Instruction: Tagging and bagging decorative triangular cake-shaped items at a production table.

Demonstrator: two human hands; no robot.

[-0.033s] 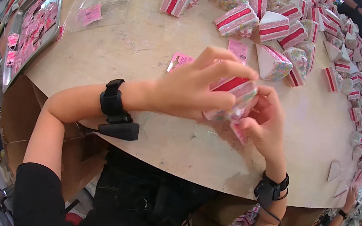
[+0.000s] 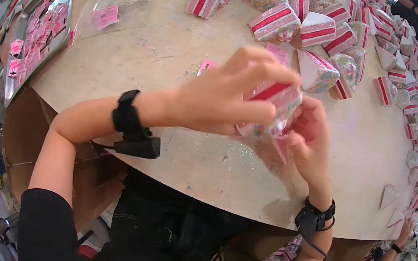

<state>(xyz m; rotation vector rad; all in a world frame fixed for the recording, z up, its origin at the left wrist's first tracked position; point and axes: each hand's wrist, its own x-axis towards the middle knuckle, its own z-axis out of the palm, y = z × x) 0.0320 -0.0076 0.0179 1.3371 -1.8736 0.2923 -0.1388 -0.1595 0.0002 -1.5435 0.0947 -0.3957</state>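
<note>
Over the counter [image 2: 187,163], the cake slice [image 2: 286,100], red stripe [image 2: 273,92] rising rightward, sits between the left hand [image 2: 228,98], half-curled gripping it, and the right hand [image 2: 308,139], bent at its right, grip unclear.

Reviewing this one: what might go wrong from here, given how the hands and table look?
The cake-slice piece between the left hand and right hand might slip, as fingertips appear to do much of the holding; blur hides the exact grip.

The left hand could brush the pink card partly hidden behind it.

Glitter scattered on the table may stick to the hands or piece.
</note>
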